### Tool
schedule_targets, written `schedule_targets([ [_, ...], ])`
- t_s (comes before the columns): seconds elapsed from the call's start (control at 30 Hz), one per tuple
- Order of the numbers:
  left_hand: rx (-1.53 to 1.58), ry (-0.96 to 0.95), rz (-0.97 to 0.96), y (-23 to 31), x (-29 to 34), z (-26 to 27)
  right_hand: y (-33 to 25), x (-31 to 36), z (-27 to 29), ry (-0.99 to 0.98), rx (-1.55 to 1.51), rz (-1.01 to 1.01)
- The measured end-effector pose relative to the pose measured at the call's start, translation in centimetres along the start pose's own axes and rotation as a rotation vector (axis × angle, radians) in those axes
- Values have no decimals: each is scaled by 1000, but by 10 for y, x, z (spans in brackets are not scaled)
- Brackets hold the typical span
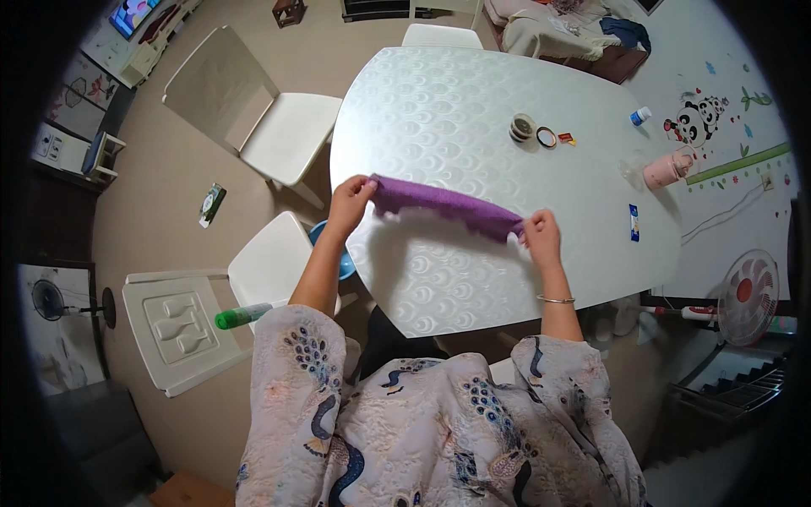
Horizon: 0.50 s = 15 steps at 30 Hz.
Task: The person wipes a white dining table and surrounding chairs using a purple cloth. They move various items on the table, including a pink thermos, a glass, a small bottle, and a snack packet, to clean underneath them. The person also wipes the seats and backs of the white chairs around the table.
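Note:
A purple cloth [448, 204] is stretched between my two hands above the near part of the table [422, 118]. Its left corner is pinched in the fingers of my left hand [351, 205], close to the table's left edge. On the other end my right hand [542, 238] grips the right corner, a bit lower and nearer to me. The cloth hangs as a narrow strip, its lower edge uneven, and casts a shadow on the pale patterned tabletop.
Toward the table's far right are a round jar [522, 128], a tape roll [547, 138], a small white-capped bottle [640, 116], a pink bottle [667, 169] and a blue packet [634, 223]. White chairs [291, 127] stand at left; a green-capped tube [241, 316] lies on the nearer one. A fan [748, 297] is at right.

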<state>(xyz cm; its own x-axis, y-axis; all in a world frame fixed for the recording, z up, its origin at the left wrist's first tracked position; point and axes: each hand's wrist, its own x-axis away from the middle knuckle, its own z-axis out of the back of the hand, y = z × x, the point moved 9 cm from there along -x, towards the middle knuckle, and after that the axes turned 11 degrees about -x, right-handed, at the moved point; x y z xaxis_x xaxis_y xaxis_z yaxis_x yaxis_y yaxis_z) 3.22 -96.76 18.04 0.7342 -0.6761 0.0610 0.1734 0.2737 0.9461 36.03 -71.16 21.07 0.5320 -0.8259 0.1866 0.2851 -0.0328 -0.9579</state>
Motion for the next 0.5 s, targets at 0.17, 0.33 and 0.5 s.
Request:
schedule_targets([
  [0.17, -94, 198, -267, 72, 7, 20, -69, 11, 22, 187, 24, 378],
  [0.33, -360, 147, -249, 21, 64, 4, -27, 37, 5, 127, 413, 591],
  [0.5, -547, 70, -3, -56, 140, -32, 70, 79, 11, 100, 444, 434],
])
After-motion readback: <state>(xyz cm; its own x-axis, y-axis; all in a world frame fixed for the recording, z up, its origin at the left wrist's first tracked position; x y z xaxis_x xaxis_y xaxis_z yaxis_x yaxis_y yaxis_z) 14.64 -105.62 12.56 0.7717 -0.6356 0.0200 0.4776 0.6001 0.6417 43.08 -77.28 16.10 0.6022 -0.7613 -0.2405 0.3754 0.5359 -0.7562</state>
